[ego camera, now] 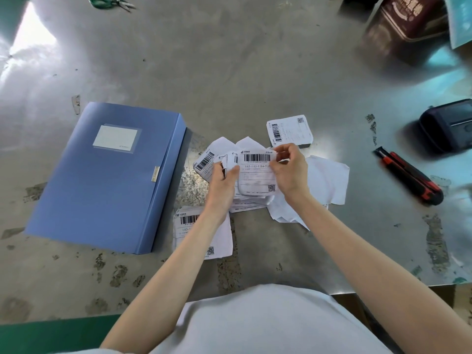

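A white shipping label with a barcode and a QR code is held between both hands at the middle of the metal table. My left hand grips its left edge, together with other labels behind it. My right hand pinches its upper right corner. Under the hands lies a loose pile of labels and white backing papers. One more label sheet lies nearer me, partly under my left forearm. A small stack of labels sits behind the pile.
A closed blue file box lies to the left. A red and black utility knife and a black label printer are at the right. Green scissors lie far back left, a dark box far back right.
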Demonstrator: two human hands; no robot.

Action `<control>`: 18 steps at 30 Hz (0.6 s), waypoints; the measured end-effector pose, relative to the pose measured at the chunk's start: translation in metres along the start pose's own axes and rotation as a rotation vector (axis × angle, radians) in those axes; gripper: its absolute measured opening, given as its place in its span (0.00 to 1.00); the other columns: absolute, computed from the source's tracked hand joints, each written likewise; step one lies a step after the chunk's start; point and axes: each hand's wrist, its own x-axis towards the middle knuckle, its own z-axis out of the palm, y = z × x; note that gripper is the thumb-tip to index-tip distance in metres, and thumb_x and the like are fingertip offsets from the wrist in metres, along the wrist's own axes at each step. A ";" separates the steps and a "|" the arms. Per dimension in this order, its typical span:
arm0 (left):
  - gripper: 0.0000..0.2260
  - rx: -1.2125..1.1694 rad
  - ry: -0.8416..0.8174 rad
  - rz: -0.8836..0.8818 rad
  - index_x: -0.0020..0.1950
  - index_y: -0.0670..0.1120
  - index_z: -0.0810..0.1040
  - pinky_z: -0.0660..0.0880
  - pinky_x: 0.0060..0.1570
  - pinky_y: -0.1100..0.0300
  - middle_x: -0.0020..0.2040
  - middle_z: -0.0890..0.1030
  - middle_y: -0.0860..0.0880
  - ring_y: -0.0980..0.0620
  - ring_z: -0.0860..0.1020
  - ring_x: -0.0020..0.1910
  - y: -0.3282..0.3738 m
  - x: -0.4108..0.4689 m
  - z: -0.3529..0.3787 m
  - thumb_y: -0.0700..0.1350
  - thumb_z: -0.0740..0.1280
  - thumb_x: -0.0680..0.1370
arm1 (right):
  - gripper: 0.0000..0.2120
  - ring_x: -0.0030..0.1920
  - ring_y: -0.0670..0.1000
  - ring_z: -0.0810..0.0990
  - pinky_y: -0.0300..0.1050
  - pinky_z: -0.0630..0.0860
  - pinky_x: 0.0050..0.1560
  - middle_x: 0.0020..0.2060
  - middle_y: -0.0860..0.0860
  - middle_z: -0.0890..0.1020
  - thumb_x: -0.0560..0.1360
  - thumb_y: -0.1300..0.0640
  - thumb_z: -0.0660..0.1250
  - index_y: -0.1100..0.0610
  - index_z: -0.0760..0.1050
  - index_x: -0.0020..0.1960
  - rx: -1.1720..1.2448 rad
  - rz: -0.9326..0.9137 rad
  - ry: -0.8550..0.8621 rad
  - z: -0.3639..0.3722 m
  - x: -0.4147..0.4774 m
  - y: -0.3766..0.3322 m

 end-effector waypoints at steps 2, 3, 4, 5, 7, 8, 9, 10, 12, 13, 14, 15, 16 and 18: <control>0.05 -0.031 -0.019 0.008 0.54 0.47 0.70 0.78 0.46 0.60 0.53 0.80 0.49 0.57 0.80 0.50 0.000 0.000 0.001 0.42 0.64 0.79 | 0.08 0.36 0.43 0.74 0.29 0.71 0.36 0.36 0.45 0.76 0.74 0.66 0.66 0.54 0.72 0.48 -0.007 0.000 -0.017 0.007 -0.002 0.000; 0.05 -0.031 -0.026 0.007 0.52 0.49 0.70 0.77 0.43 0.63 0.52 0.81 0.51 0.59 0.81 0.48 -0.001 0.000 0.002 0.41 0.64 0.79 | 0.09 0.36 0.42 0.74 0.28 0.71 0.36 0.36 0.44 0.76 0.73 0.66 0.66 0.54 0.72 0.48 -0.015 -0.004 -0.033 0.009 -0.003 0.000; 0.06 -0.023 -0.030 0.006 0.51 0.49 0.70 0.77 0.41 0.65 0.51 0.81 0.52 0.60 0.81 0.46 -0.002 0.001 0.002 0.39 0.64 0.79 | 0.09 0.36 0.42 0.74 0.27 0.71 0.35 0.36 0.43 0.76 0.73 0.65 0.67 0.54 0.73 0.48 -0.028 -0.011 -0.053 0.010 -0.003 -0.001; 0.07 -0.017 -0.030 0.005 0.51 0.50 0.70 0.77 0.40 0.66 0.50 0.80 0.52 0.62 0.81 0.45 -0.002 0.001 0.002 0.38 0.64 0.79 | 0.09 0.36 0.41 0.75 0.26 0.70 0.35 0.36 0.42 0.76 0.72 0.65 0.67 0.54 0.73 0.49 -0.040 -0.019 -0.073 0.011 -0.003 -0.001; 0.08 -0.015 -0.025 0.010 0.51 0.49 0.70 0.77 0.39 0.68 0.50 0.81 0.54 0.64 0.81 0.44 -0.003 0.001 0.002 0.36 0.63 0.79 | 0.10 0.36 0.40 0.75 0.25 0.70 0.36 0.36 0.43 0.76 0.71 0.66 0.68 0.55 0.73 0.49 -0.043 -0.030 -0.091 0.011 0.001 -0.002; 0.08 -0.013 -0.022 0.014 0.51 0.48 0.70 0.77 0.40 0.68 0.50 0.81 0.53 0.64 0.81 0.45 -0.002 0.001 0.001 0.35 0.63 0.79 | 0.10 0.37 0.42 0.75 0.25 0.70 0.38 0.36 0.44 0.76 0.71 0.66 0.68 0.55 0.73 0.49 -0.033 -0.030 -0.082 0.010 0.005 -0.004; 0.08 -0.006 -0.017 0.015 0.51 0.48 0.69 0.77 0.42 0.66 0.51 0.81 0.52 0.61 0.81 0.47 -0.002 0.001 0.001 0.35 0.62 0.79 | 0.10 0.38 0.45 0.76 0.27 0.70 0.40 0.36 0.45 0.77 0.71 0.67 0.67 0.56 0.73 0.50 -0.026 -0.029 -0.063 0.008 0.011 -0.006; 0.09 0.001 -0.013 0.018 0.52 0.48 0.70 0.77 0.45 0.63 0.53 0.80 0.51 0.57 0.80 0.50 -0.002 0.002 0.000 0.35 0.62 0.79 | 0.10 0.40 0.47 0.76 0.31 0.71 0.44 0.38 0.47 0.78 0.71 0.67 0.66 0.58 0.74 0.50 -0.035 -0.034 -0.042 0.005 0.020 -0.008; 0.10 -0.003 -0.013 0.019 0.53 0.49 0.70 0.77 0.50 0.60 0.54 0.80 0.50 0.53 0.79 0.54 -0.002 0.003 -0.002 0.34 0.62 0.79 | 0.10 0.45 0.50 0.76 0.38 0.72 0.50 0.43 0.51 0.78 0.71 0.69 0.65 0.62 0.74 0.52 -0.124 -0.083 -0.034 -0.002 0.040 -0.013; 0.11 -0.013 -0.011 0.013 0.53 0.50 0.70 0.77 0.50 0.60 0.55 0.80 0.50 0.53 0.79 0.54 -0.002 0.003 -0.003 0.34 0.61 0.79 | 0.12 0.49 0.52 0.76 0.41 0.71 0.54 0.46 0.53 0.79 0.71 0.69 0.65 0.63 0.73 0.54 -0.206 -0.119 -0.055 -0.006 0.052 -0.014; 0.11 -0.023 -0.010 0.005 0.52 0.50 0.70 0.78 0.49 0.60 0.54 0.80 0.51 0.53 0.79 0.54 -0.002 0.004 -0.004 0.34 0.61 0.79 | 0.14 0.54 0.54 0.75 0.43 0.70 0.57 0.51 0.55 0.79 0.71 0.69 0.65 0.64 0.72 0.57 -0.315 -0.151 -0.092 -0.010 0.064 -0.013; 0.11 -0.028 -0.011 -0.002 0.52 0.51 0.70 0.78 0.47 0.61 0.53 0.80 0.51 0.54 0.79 0.53 -0.001 0.004 -0.004 0.34 0.61 0.79 | 0.17 0.58 0.56 0.73 0.47 0.68 0.61 0.57 0.56 0.78 0.71 0.69 0.65 0.63 0.71 0.60 -0.438 -0.175 -0.138 -0.013 0.076 -0.012; 0.11 -0.033 -0.009 -0.009 0.51 0.51 0.70 0.78 0.44 0.63 0.53 0.80 0.52 0.55 0.79 0.52 -0.001 0.004 -0.005 0.34 0.61 0.79 | 0.20 0.62 0.58 0.71 0.51 0.66 0.63 0.60 0.57 0.75 0.71 0.68 0.65 0.63 0.69 0.63 -0.553 -0.192 -0.192 -0.015 0.087 -0.010; 0.10 -0.040 -0.004 -0.021 0.51 0.51 0.70 0.78 0.43 0.63 0.52 0.80 0.53 0.56 0.80 0.50 0.000 0.005 -0.005 0.34 0.61 0.80 | 0.26 0.67 0.58 0.65 0.53 0.62 0.67 0.65 0.57 0.71 0.71 0.65 0.66 0.60 0.65 0.68 -0.714 -0.194 -0.293 -0.019 0.104 -0.007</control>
